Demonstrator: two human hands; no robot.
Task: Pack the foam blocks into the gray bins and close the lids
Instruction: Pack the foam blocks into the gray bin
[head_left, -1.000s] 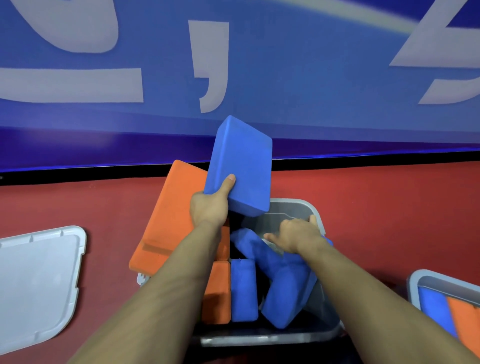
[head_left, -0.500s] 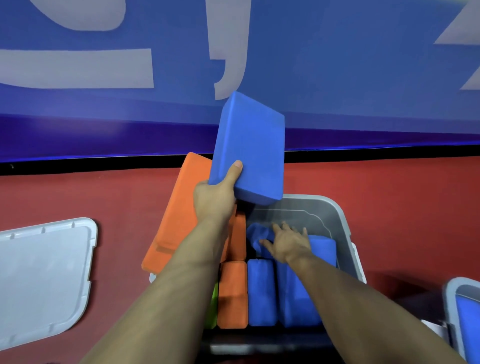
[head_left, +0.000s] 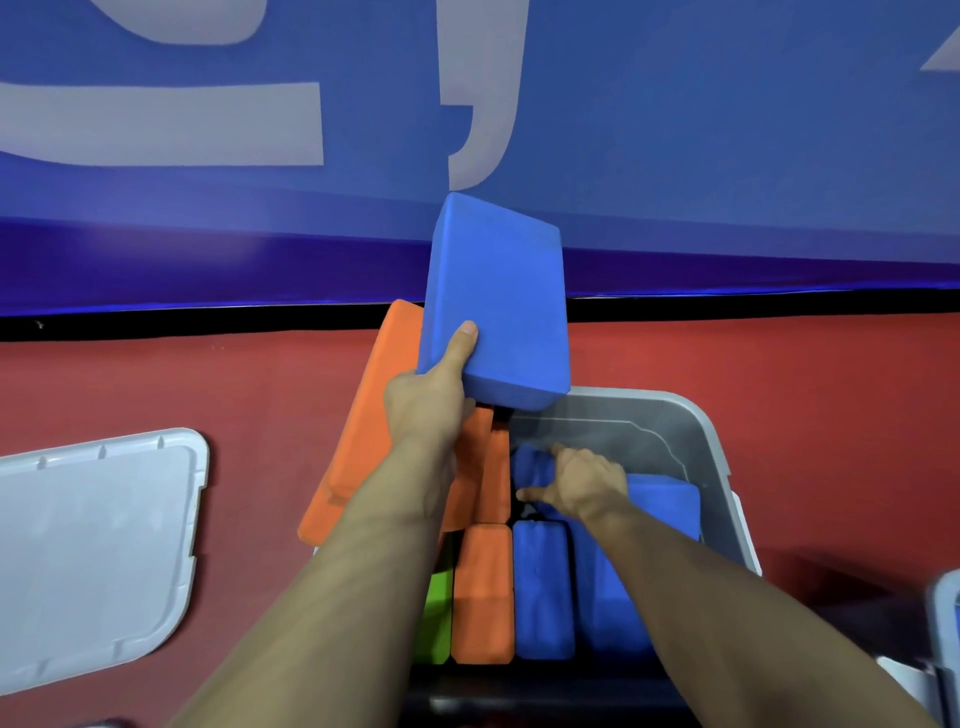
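Note:
A gray bin (head_left: 691, 441) stands on the red floor in front of me. Standing on edge inside it are a green block (head_left: 436, 618), orange blocks (head_left: 483, 587) and blue blocks (head_left: 543, 587). My left hand (head_left: 426, 400) grips a large blue foam block (head_left: 498, 301), thumb on its top face, above the bin's far left corner. A big orange block (head_left: 374, 415) leans on the bin's left rim behind that hand. My right hand (head_left: 582, 480) is down inside the bin, fingers curled over a blue block (head_left: 665, 499) at the far end.
A light gray lid (head_left: 93, 551) lies flat on the floor to the left. The rim of a second bin (head_left: 943, 618) shows at the right edge. A blue wall with pale lettering (head_left: 156, 124) rises just behind the bin.
My right hand has laid the tilted blue blocks down into rows and pushed toward the bin's far end. My left hand kept the big blue block raised, tilting it slightly.

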